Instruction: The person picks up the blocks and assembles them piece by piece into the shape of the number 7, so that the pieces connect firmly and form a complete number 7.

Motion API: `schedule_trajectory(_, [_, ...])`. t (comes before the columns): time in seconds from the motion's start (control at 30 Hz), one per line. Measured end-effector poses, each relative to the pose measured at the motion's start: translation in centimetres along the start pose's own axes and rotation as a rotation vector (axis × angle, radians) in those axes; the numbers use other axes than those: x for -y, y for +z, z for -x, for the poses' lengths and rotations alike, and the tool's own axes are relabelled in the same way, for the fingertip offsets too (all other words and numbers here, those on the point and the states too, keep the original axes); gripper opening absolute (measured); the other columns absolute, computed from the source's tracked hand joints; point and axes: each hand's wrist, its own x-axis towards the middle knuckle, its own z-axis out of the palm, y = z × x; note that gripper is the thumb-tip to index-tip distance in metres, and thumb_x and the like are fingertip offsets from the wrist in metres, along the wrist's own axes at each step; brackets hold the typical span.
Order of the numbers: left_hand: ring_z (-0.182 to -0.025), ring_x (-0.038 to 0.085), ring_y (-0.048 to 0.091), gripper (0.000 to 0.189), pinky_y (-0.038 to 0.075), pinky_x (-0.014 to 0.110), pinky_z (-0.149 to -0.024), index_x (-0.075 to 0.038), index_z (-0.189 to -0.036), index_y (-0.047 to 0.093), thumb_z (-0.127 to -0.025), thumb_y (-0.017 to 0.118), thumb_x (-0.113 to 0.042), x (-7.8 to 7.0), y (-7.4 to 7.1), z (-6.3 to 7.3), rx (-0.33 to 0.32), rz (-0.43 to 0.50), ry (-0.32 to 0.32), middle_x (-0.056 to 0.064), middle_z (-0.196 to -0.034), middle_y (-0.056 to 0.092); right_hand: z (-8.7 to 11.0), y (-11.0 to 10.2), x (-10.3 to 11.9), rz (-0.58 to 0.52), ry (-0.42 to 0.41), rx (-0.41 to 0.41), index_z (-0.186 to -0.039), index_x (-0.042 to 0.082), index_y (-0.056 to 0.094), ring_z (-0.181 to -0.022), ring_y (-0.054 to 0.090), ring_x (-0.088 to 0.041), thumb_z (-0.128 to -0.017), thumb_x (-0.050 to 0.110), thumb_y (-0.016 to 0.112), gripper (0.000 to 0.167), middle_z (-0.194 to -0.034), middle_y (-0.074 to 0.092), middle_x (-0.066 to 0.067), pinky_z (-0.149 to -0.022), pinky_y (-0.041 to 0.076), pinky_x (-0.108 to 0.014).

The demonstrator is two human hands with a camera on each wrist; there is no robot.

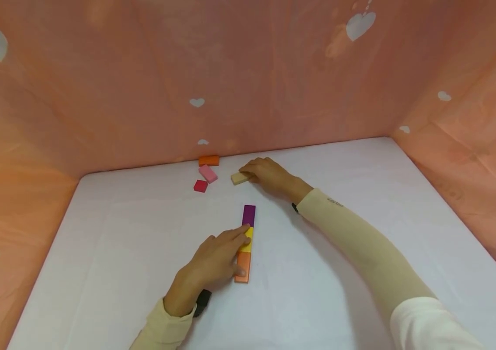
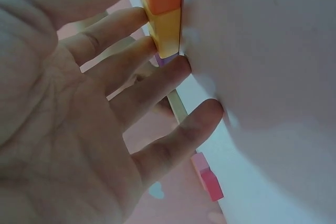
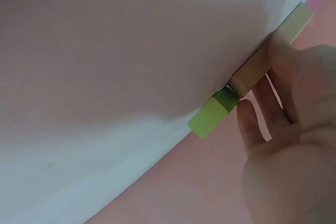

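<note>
A straight row of blocks lies on the white surface: purple block [image 1: 249, 215], yellow block [image 1: 248, 242] and orange block [image 1: 243, 266]. My left hand [image 1: 216, 257] rests along the row's left side, fingertips touching the yellow block and thumb at the orange one; its fingers look fairly straight in the left wrist view. Farther off, my right hand [image 1: 271, 177] grips a beige wooden block [image 3: 257, 66] between thumb and fingers. Next to that block's end, in the right wrist view, sits a green block [image 3: 210, 116], which the hand hides in the head view.
Left of the right hand lie a pink block [image 1: 208, 173], a red block [image 1: 200, 185] and a darker orange block [image 1: 209, 160], the last against the back curtain [image 1: 274, 87]. The peach curtain with white hearts walls the white tabletop [image 1: 143, 218] at back and sides.
</note>
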Motion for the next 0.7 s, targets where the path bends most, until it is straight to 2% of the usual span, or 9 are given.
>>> schedule_trajectory(0.17, [-0.145,0.024,0.039,0.064,0.039,0.058,-0.11,-0.013,-0.139,0.057,-0.081,0.082,-0.025,0.1,0.1,-0.1,0.007,-0.003,-0.006,-0.003,-0.161,0.036,-0.1,0.1,-0.3,-0.009,-0.006,-0.003,-0.14,0.019,0.058,-0.132,0.05,-0.02,-0.103,0.02,0.055,0.037,-0.138,0.06,0.0,-0.117,0.037,-0.039])
schedule_trajectory(0.33, [-0.147,0.023,0.037,0.065,0.034,0.061,-0.114,-0.015,-0.141,0.056,-0.082,0.081,-0.025,0.2,0.0,-0.2,0.02,0.014,-0.022,-0.005,-0.162,0.034,0.2,-0.1,-0.8,-0.078,-0.019,-0.022,-0.138,0.021,0.059,-0.132,0.049,-0.018,-0.103,0.019,0.054,0.035,-0.138,0.059,0.002,-0.116,0.037,-0.039])
schedule_trajectory(0.53, [-0.147,0.022,0.036,0.064,0.033,0.06,-0.115,-0.016,-0.14,0.056,-0.081,0.082,-0.026,0.4,0.0,-0.3,0.016,0.029,-0.018,-0.007,-0.162,0.034,0.8,-0.2,-0.9,-0.143,-0.059,-0.052,-0.131,0.018,0.062,-0.132,0.049,-0.019,-0.103,0.011,0.053,0.031,-0.136,0.06,0.001,-0.117,0.037,-0.039])
schedule_trajectory(0.7, [-0.147,0.022,0.037,0.063,0.033,0.059,-0.115,-0.015,-0.139,0.057,-0.081,0.081,-0.025,0.5,0.0,-0.2,0.017,0.032,-0.014,-0.007,-0.162,0.034,1.3,-0.2,-0.9,-0.166,-0.114,-0.042,-0.127,0.017,0.063,-0.13,0.052,-0.019,-0.102,0.006,0.051,0.03,-0.133,0.061,0.001,-0.116,0.038,-0.037])
